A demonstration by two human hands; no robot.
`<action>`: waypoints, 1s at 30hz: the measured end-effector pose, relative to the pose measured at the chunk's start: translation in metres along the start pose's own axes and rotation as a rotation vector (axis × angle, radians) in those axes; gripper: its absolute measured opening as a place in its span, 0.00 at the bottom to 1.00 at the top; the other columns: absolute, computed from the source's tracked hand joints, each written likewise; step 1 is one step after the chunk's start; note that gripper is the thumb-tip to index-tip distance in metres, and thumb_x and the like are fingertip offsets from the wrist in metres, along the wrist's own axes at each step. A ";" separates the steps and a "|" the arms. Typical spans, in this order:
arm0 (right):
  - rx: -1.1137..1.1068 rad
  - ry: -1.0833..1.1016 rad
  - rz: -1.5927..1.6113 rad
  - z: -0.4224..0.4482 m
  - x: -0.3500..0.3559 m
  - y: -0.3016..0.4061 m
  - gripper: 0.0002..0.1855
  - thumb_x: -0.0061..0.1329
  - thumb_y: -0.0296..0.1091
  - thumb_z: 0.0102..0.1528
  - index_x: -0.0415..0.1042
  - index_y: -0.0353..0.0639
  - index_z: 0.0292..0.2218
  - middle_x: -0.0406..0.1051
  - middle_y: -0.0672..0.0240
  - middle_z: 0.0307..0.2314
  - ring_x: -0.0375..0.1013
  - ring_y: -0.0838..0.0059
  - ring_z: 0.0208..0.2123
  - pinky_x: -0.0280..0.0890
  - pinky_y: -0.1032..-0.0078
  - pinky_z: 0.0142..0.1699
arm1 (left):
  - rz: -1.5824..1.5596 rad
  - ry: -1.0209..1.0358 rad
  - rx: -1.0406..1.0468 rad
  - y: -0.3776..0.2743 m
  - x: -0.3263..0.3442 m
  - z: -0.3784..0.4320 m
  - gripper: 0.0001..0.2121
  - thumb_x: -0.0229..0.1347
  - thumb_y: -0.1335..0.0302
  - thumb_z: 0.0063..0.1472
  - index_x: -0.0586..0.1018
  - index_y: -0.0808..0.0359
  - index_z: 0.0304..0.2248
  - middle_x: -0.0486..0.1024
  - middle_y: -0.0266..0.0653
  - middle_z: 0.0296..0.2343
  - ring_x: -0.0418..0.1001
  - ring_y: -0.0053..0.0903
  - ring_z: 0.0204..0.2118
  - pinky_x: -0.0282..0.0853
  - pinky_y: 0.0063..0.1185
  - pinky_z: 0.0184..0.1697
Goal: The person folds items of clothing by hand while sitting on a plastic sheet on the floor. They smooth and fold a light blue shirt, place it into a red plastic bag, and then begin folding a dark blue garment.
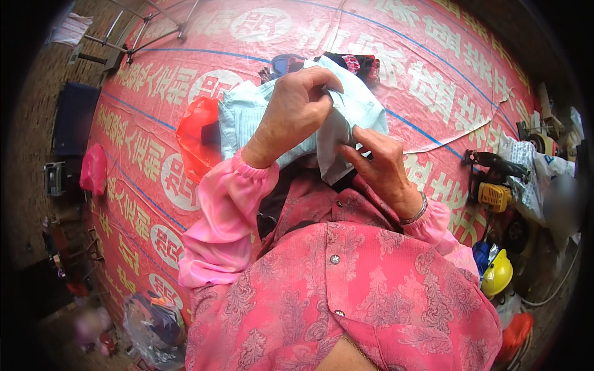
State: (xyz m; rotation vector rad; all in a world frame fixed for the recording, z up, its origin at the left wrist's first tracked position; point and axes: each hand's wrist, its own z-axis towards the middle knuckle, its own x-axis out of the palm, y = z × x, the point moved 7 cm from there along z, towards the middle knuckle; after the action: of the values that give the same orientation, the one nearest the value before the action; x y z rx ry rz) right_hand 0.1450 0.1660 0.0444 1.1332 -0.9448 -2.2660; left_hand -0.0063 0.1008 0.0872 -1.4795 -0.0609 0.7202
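Note:
A light blue striped garment (297,150) lies bunched across my lap. My left hand (297,111) pinches its cloth between thumb and curled fingers, near the upper middle. Lower and to the right, my right hand (383,162) has thumb and forefinger on a greyish fold of the same garment. A bracelet circles the right wrist. Dark and patterned folded clothes (359,67) lie just beyond the garment. At its left is a red plastic bag (197,139) with something dark beside it.
Red printed sheeting (232,37) covers the floor. A metal rack (153,23) stands at upper left. Along the right lie a yellow hard hat (497,273), a yellow-cased machine (494,197) and plastic bags. A clear bag of clothes (153,324) sits lower left, a pink bag (93,169) farther up.

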 end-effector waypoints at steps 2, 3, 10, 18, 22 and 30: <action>-0.010 0.011 -0.043 -0.001 0.000 0.000 0.11 0.59 0.31 0.50 0.70 0.36 0.32 0.69 0.59 0.21 0.70 0.58 0.21 0.63 0.68 0.26 | -0.010 -0.013 0.022 -0.007 -0.003 0.001 0.12 0.44 0.86 0.57 0.78 0.69 0.34 0.74 0.30 0.27 0.71 0.12 0.28 0.70 0.14 0.30; 0.008 0.001 -0.040 -0.003 -0.002 -0.002 0.11 0.59 0.31 0.50 0.70 0.36 0.31 0.69 0.59 0.21 0.70 0.58 0.21 0.63 0.68 0.26 | -0.018 -0.015 0.035 -0.010 -0.003 0.002 0.12 0.44 0.86 0.57 0.78 0.69 0.34 0.74 0.30 0.27 0.71 0.12 0.28 0.70 0.14 0.30; 0.068 0.021 -0.032 -0.013 -0.013 -0.006 0.11 0.58 0.30 0.51 0.68 0.36 0.28 0.66 0.60 0.19 0.69 0.62 0.20 0.63 0.71 0.25 | -0.230 -0.091 -0.015 -0.009 -0.009 0.003 0.10 0.45 0.84 0.54 0.78 0.70 0.32 0.73 0.32 0.20 0.70 0.14 0.22 0.66 0.16 0.26; 0.201 -0.135 0.089 -0.035 -0.037 -0.026 0.14 0.53 0.24 0.55 0.75 0.33 0.44 0.76 0.58 0.27 0.75 0.78 0.26 0.68 0.80 0.31 | -0.209 -0.026 -0.044 -0.011 -0.010 0.004 0.10 0.46 0.84 0.58 0.78 0.71 0.35 0.76 0.33 0.27 0.72 0.14 0.26 0.68 0.13 0.30; 0.505 -0.153 0.236 -0.064 -0.043 -0.069 0.12 0.51 0.26 0.58 0.76 0.35 0.44 0.77 0.65 0.27 0.75 0.82 0.28 0.70 0.82 0.32 | -0.287 -0.062 -0.029 -0.017 -0.010 0.005 0.11 0.44 0.85 0.55 0.78 0.71 0.33 0.75 0.33 0.23 0.72 0.15 0.24 0.69 0.16 0.28; 0.736 0.108 0.560 -0.076 -0.010 -0.048 0.14 0.46 0.33 0.62 0.75 0.34 0.45 0.76 0.69 0.25 0.73 0.84 0.27 0.69 0.84 0.33 | -0.314 -0.020 -0.005 -0.023 -0.003 0.008 0.10 0.46 0.85 0.56 0.78 0.71 0.34 0.76 0.33 0.24 0.72 0.14 0.25 0.69 0.15 0.28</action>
State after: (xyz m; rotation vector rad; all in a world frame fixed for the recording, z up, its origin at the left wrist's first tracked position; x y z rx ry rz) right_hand 0.2088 0.1753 -0.0187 1.0504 -1.8546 -1.4162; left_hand -0.0031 0.1086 0.1106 -1.4260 -0.3041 0.4798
